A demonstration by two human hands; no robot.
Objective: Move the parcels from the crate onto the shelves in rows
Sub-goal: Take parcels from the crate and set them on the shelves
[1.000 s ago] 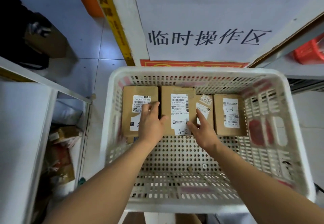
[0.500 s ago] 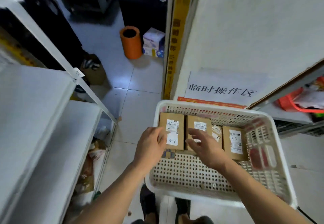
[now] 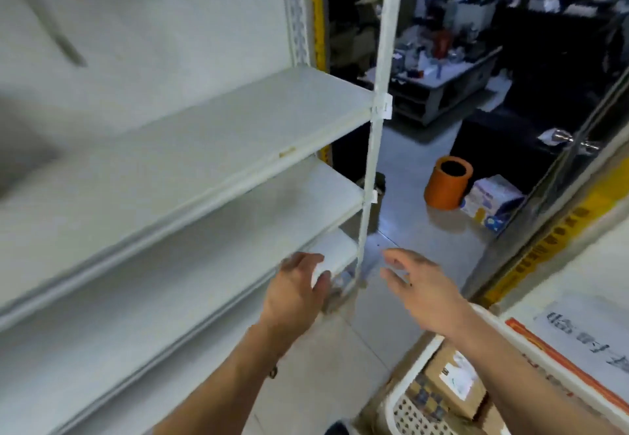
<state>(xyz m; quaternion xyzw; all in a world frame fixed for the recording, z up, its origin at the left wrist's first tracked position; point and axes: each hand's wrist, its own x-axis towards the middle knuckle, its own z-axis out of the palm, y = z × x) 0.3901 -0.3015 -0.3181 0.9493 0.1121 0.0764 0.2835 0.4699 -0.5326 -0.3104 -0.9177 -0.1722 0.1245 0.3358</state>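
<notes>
White metal shelves fill the left side, with bare boards at several levels. My left hand hovers by the front edge of a lower shelf, fingers loosely spread and holding nothing. My right hand is raised to its right over the floor, open and holding nothing. The white perforated crate sits at the bottom right, partly under my right forearm. A brown parcel with a white label lies inside it. Most of the crate is out of frame.
A white upright post marks the shelf's right front corner. An orange bin and a white and blue box stand on the tiled floor beyond. A wall with a paper sign is at the right. Cluttered desks fill the dark background.
The view has swung up and left from the crate to the shelves. Both hands left the parcels in the crate and rose toward the shelf, holding nothing.
</notes>
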